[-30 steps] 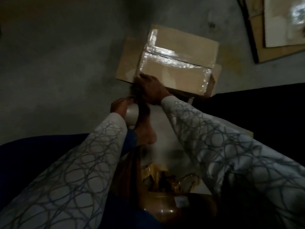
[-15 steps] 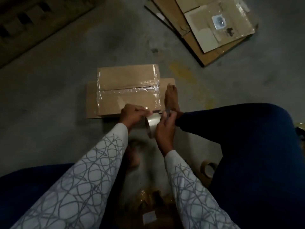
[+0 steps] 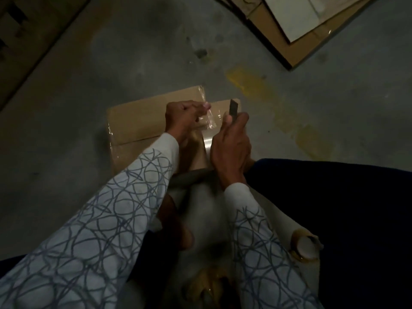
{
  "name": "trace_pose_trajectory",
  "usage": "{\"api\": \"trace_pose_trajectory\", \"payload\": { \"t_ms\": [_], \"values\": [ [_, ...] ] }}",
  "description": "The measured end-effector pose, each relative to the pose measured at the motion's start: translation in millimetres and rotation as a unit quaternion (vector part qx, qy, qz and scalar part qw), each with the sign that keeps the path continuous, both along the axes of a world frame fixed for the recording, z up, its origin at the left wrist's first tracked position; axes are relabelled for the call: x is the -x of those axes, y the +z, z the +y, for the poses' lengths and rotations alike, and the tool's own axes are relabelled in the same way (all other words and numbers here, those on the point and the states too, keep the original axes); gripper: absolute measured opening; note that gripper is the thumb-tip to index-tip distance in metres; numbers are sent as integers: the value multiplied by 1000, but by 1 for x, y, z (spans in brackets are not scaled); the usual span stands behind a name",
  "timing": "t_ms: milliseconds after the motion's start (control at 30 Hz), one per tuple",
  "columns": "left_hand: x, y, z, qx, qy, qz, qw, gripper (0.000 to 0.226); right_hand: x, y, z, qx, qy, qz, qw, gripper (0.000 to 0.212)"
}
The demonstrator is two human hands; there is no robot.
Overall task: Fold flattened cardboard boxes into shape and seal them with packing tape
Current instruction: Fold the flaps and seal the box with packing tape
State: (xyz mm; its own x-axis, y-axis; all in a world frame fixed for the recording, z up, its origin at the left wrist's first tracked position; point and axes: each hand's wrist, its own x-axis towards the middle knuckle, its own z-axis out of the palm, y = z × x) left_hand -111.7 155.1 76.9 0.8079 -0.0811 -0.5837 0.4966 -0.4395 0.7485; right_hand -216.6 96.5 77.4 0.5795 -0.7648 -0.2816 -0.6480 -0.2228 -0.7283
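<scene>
A taped brown cardboard box (image 3: 138,123) lies on the concrete floor in front of me. My left hand (image 3: 185,117) hovers over its right end and pinches the free end of a clear tape strip (image 3: 211,122). The strip runs to my right hand (image 3: 231,146), whose fingers curl round a thin dark cutter (image 3: 234,108) that sticks up above them. A shiny part of the tape roll (image 3: 208,142) shows at that hand's left side; most of the roll is hidden.
Flattened cardboard sheets (image 3: 296,47) lie on the floor at the top right. A second tape roll (image 3: 305,247) sits by my dark-clothed right leg (image 3: 334,208). A bare foot (image 3: 178,226) rests below my arms. Dark slatted wood (image 3: 20,30) fills the top left.
Both hands have risen over the box's right end. The tape strip is now stretched between them, and the dark cutter stands up in my right hand.
</scene>
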Motion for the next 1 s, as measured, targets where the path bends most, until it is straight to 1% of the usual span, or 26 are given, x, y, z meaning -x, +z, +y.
{"api": "trace_pose_trajectory", "payload": {
  "t_ms": [33,100,167,233,300,333,433,500,567,667,700,733,767,800,833,867,900,933,1000],
  "values": [
    [-8,-7,-3,-9,6,-10,1000,9,-3,-3,-1,9,6,2,1000,18],
    [-23,-20,-8,-29,-13,-28,999,6,-6,-12,-4,3,3,9,1000,23],
    [-36,-31,-12,-74,-57,-60,994,10,-13,-17,-12,-19,0,15,1000,20],
    [-51,-42,-14,-152,-86,-84,981,23,-26,-19,-24,-45,-1,7,999,16],
    [-69,-49,-13,-220,-76,-85,969,41,-38,-22,-33,-52,19,8,998,18],
    [-78,-52,-11,-239,-75,-86,964,41,-42,-24,-36,-50,37,19,998,18],
    [-105,-51,-5,-232,-97,-98,963,30,-42,-35,-35,-58,67,46,995,14],
    [-115,-45,-5,-205,-68,-113,970,22,-38,-40,-33,-55,63,47,995,11],
    [-118,-38,-5,-192,-63,-121,972,22,-36,-42,-32,-51,69,46,995,16],
    [-103,-28,-2,-217,-137,-108,960,28,-36,-41,-33,-49,74,43,995,21],
    [-94,-25,-1,-229,-153,-81,958,31,-36,-40,-34,-49,73,36,995,22],
    [-83,-19,-2,-227,-161,-23,960,36,-35,-38,-34,-52,72,25,996,25],
    [-70,-14,-3,-216,-162,74,960,41,-34,-37,-33,-55,71,13,996,28],
    [-57,-8,-4,-195,-151,193,950,47,-33,-34,-32,-53,69,1,996,30],
    [-44,-6,-5,-169,-132,290,933,52,-33,-30,-31,-49,69,-10,996,31],
    [-33,-8,-5,-139,-104,345,922,55,-32,-26,-30,-46,73,-17,996,31],
    [-25,-14,-3,-116,-76,358,924,55,-31,-23,-29,-43,80,-20,996,32],
    [-19,-20,-1,-100,-49,342,933,53,-31,-21,-29,-38,88,-20,995,33],
    [-17,-29,0,-81,-30,298,951,48,-32,-19,-29,-36,93,-19,995,35]
  ]
}}
